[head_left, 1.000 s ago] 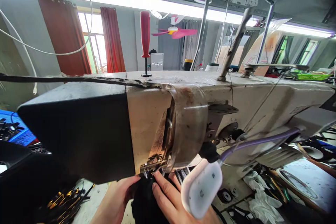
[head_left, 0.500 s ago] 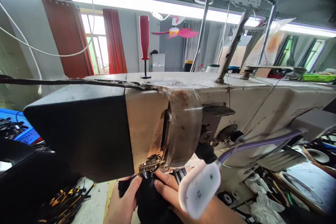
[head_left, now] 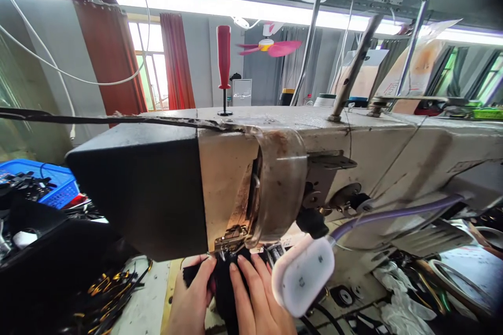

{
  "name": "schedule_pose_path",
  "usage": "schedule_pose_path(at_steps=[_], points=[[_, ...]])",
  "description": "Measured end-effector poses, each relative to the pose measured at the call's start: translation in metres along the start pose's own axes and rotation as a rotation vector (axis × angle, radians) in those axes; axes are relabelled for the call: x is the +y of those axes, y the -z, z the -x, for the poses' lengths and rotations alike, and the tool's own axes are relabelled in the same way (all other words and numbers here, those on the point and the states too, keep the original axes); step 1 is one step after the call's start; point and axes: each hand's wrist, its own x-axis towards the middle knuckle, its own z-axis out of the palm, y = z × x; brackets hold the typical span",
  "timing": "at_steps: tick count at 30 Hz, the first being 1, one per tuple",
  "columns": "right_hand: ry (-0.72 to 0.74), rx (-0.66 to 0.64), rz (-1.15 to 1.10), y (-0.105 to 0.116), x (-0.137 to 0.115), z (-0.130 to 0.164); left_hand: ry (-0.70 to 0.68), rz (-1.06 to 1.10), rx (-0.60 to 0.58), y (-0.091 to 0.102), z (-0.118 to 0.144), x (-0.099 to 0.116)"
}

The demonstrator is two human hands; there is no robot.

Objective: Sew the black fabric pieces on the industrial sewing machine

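Observation:
A worn cream and black sewing machine (head_left: 353, 152) fills the middle of the head view. Under its needle end lies a piece of black fabric (head_left: 223, 288). My left hand (head_left: 192, 298) presses on the fabric's left side with the fingertips near the presser foot (head_left: 230, 243). Flat on the fabric's right side rests my right hand (head_left: 257, 298), fingers pointing up toward the foot. A clear curved guard (head_left: 281, 183) covers the needle area. The needle itself is hidden.
A white lamp head (head_left: 302, 275) on a purple flexible arm hangs just right of my right hand. A red-handled screwdriver (head_left: 223, 63) stands on the machine top. A blue basket (head_left: 58, 183) and black straps lie at left, white rags at lower right.
The view shifted a little to the left. Both hands slid lower and closer together on the black fabric, and more of the fabric now shows between them.

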Motion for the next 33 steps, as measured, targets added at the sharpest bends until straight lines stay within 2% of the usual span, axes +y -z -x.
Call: schedule_pose_path(at_steps=[5,8,10,13,15,17,20,23,28,33], points=[[0.014,0.077,-0.029,-0.016,-0.009,0.007,0.013,-0.001,-0.050,0.003,0.003,0.001],[-0.015,0.033,-0.099,-0.023,-0.005,0.012,-0.105,-0.108,-0.107,0.022,-0.002,-0.004],[-0.031,0.026,-0.175,-0.025,0.001,0.012,-0.345,-0.238,-0.091,0.039,-0.012,-0.013],[0.030,0.108,-0.329,-0.019,0.016,0.003,-0.925,-0.630,-0.075,0.056,-0.033,-0.027],[0.072,0.057,-0.404,-0.009,0.026,-0.006,-1.259,-0.816,-0.106,0.057,-0.045,-0.030],[0.065,-0.039,-0.432,0.004,0.035,-0.014,-1.422,-0.841,-0.125,0.052,-0.052,-0.029],[0.095,-0.113,-0.411,0.018,0.043,-0.021,-1.462,-0.816,-0.119,0.045,-0.054,-0.025],[0.179,-0.177,-0.362,0.019,0.049,-0.023,-1.485,-0.807,-0.090,0.042,-0.056,-0.025],[0.224,-0.056,-0.513,-0.001,0.061,-0.025,-1.510,-0.783,-0.075,0.040,-0.062,-0.031],[0.243,-0.195,-0.671,-0.022,0.077,-0.027,-1.551,-0.766,-0.084,0.048,-0.057,-0.030]])
